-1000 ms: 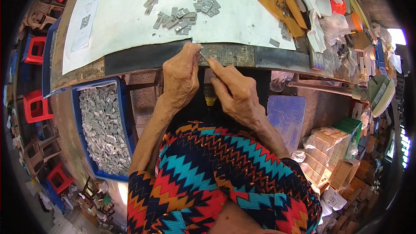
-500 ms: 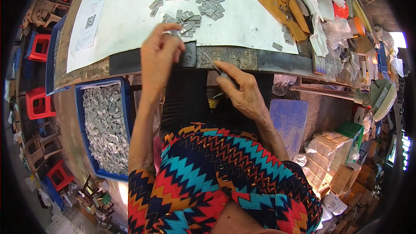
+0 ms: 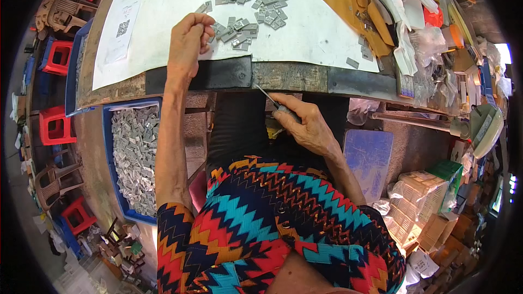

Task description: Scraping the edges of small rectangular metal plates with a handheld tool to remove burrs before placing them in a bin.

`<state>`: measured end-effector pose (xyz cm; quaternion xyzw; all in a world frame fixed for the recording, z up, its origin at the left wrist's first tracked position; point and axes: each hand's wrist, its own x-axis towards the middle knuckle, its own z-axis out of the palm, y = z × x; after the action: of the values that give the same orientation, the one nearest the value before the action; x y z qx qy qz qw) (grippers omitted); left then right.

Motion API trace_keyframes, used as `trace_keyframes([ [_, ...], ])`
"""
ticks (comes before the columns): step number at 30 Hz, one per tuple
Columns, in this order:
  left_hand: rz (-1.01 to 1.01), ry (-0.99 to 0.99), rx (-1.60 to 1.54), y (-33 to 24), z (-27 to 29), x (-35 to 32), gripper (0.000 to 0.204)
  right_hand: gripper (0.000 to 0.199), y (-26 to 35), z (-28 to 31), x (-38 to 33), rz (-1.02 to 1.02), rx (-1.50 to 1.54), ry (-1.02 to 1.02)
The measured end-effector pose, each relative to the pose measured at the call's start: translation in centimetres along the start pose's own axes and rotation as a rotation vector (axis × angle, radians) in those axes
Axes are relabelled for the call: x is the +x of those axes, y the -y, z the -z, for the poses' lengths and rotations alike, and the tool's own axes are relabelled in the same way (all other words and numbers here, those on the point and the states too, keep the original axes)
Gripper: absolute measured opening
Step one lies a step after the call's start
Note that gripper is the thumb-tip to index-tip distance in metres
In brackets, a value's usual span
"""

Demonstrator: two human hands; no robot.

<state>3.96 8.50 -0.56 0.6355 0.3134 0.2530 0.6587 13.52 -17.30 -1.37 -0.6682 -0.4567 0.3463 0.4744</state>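
Observation:
My right hand (image 3: pixel 306 121) is wrapped round a slim tool with a dark handle and a thin pointed metal shaft (image 3: pixel 265 94). Its tip points up-left toward the table's front edge. Over the white sheet (image 3: pixel 163 27), my left hand (image 3: pixel 189 42) has its fingers curled together; whatever they may hold is hidden. Just right of those fingers lies a loose heap of small flat grey pieces (image 3: pixel 239 31), some showing small holes or marks. More of these grey pieces (image 3: pixel 269 8) are scattered farther back on the sheet.
A dark strip (image 3: pixel 223 73) runs along the table's front edge. Below left, a blue bin (image 3: pixel 113 171) holds many grey pieces. At the right lie a brown leather-like sheet (image 3: pixel 348 8), plastic bags and a lamp-like fixture (image 3: pixel 485 130). Red stools (image 3: pixel 57 125) stand far left.
My left hand has moved left and away from the table's front edge, from in front of the grey heap to its left side. My right hand keeps the tool in nearly the same place.

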Motion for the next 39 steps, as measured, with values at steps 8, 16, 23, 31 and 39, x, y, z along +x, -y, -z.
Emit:
trace_keyframes([
  [8,-0.421,-0.150,1.090,0.8,-2.7,-0.9,0.012,0.034,0.6,0.0,0.1,-0.110,0.022,0.109],
  [16,-0.522,-0.196,1.110,1.9,-3.1,-0.1,0.008,0.033,-1.0,-0.9,0.1,0.074,0.009,0.009],
  [23,-0.485,-0.165,1.255,1.8,-3.0,0.3,0.008,0.034,-0.5,-0.7,0.2,0.012,0.039,0.034],
  [31,-0.516,-0.117,0.900,2.2,-2.4,1.1,0.009,0.033,-0.3,-0.4,0.2,-0.077,0.016,0.096],
  [39,-0.561,-0.096,1.057,1.2,-2.8,0.6,0.009,0.033,-0.6,-0.9,0.1,-0.062,0.005,0.095],
])
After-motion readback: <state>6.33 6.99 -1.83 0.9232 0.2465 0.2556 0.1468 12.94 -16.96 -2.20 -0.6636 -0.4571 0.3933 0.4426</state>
